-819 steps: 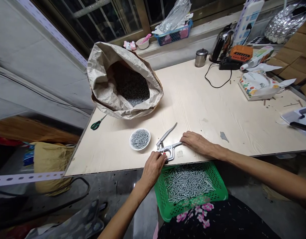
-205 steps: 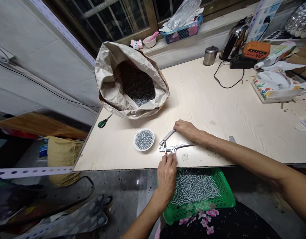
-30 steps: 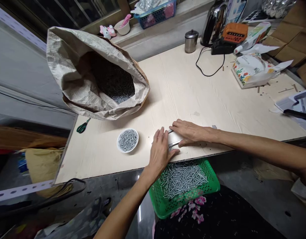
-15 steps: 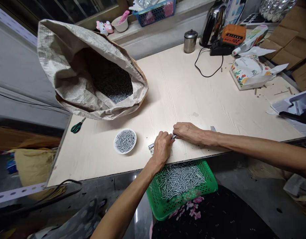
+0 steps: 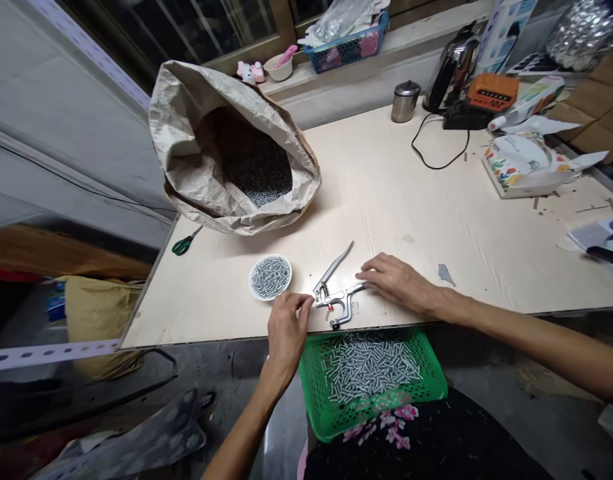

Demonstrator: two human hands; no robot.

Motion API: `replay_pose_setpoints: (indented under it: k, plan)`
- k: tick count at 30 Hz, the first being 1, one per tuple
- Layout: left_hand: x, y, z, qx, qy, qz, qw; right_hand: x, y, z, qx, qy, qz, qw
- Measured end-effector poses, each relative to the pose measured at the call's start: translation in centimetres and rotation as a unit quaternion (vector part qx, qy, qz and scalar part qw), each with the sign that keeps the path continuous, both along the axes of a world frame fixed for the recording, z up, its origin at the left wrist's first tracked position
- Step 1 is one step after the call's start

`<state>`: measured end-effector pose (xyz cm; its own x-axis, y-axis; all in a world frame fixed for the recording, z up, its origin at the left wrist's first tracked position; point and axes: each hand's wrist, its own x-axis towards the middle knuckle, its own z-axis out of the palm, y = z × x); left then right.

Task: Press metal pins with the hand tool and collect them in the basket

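Observation:
A pair of silver snap-fastener pliers [image 5: 340, 297] lies on the table, handles spread, with a spring between them and a small red tip at the jaw. At the pivot end is my left hand [image 5: 286, 330], thumb and forefinger pinched together; whatever they hold is hidden. My right hand [image 5: 401, 283] rests with fingers stretched out, the tips at the end of the lower handle. Just left of the pliers stands a white bowl [image 5: 270, 277] full of small metal pins. Below the table edge, a green basket [image 5: 314, 407] on my lap holds many silver pins.
A large woven sack [image 5: 186, 133] of metal pieces stands at the back left, near green-handled scissors [image 5: 182, 245]. A grey scrap [image 5: 445, 273] lies beyond my right hand. Farther back are a metal canister [image 5: 405, 103], a kettle [image 5: 451, 70], a cable [image 5: 439, 167] and a tissue pack [image 5: 524, 163].
My left hand has moved left off the pliers' body, uncovering them with handles spread. My right hand has shifted slightly right and its fingers have straightened. The camera view has shifted.

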<state>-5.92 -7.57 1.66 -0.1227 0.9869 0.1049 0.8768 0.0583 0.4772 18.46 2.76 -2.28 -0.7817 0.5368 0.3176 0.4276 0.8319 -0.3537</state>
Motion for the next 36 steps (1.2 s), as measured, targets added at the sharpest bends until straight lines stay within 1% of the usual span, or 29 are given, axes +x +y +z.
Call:
replay_pose_setpoints:
  k: [2, 4, 6, 10, 13, 17, 20, 22, 25, 28, 30, 33, 35, 36]
  plan:
    - [0.1, -0.7, -0.9, -0.041, 0.004, -0.008, 0.999, -1.4, -1.3, -0.8, 0.026, -0.004, 0.017, 1.0]
    - [0.6, -1.1, -1.9, -0.064, 0.022, -0.019, 0.998, -2.6, -2.1, -1.4, 0.041, -0.007, 0.011, 0.999]
    - [1.2, -1.4, -2.8, -0.075, 0.044, -0.023, 0.996, -3.4, -2.4, -1.5, 0.043, 0.003, -0.004, 0.999]
    - [1.7, -1.7, -4.1, -0.077, 0.088, -0.02, 0.993, -5.0, -1.6, -0.6, 0.029, 0.046, -0.008, 0.998]
    - [1.8, -2.2, -4.6, -0.068, 0.106, -0.017, 0.992, -7.8, -0.3, 0.6, 0.007, 0.059, 0.009, 0.998]
    - [2.1, -3.5, -4.5, -0.071, 0.108, -0.03, 0.991, -12.7, 1.7, 1.8, -0.062, 0.052, 0.013, 0.997]
    - [2.2, -4.0, -4.0, -0.066, 0.059, -0.017, 0.996, -15.7, 2.7, 2.1, -0.101, 0.037, -0.011, 0.994]
    - [2.0, -4.0, -3.4, -0.056, -0.002, 0.008, 0.998, -17.1, 3.1, 2.0, -0.095, 0.008, -0.01, 0.995]
    - [1.3, -3.6, -2.5, -0.034, -0.121, 0.057, 0.99, -18.4, 3.3, 1.6, -0.048, -0.049, 0.011, 0.998]
    - [0.3, -3.1, -1.7, -0.026, -0.232, 0.126, 0.964, -19.3, 3.4, 1.2, -0.016, -0.087, 0.018, 0.996]
    - [-0.5, -2.7, -1.3, -0.034, -0.319, 0.181, 0.93, -19.8, 3.6, 1.2, -0.002, -0.101, 0.023, 0.995]
    - [-1.8, -2.0, -0.7, -0.026, -0.464, 0.244, 0.851, -20.6, 3.8, 1.5, 0.022, -0.125, 0.049, 0.991]
    - [-2.6, -1.4, -0.3, -0.016, -0.539, 0.266, 0.799, -21.0, 3.7, 1.8, 0.038, -0.139, 0.06, 0.988]
    - [-3.0, -1.1, 0.0, -0.015, -0.566, 0.275, 0.777, -21.2, 3.7, 2.0, 0.047, -0.145, 0.063, 0.986]
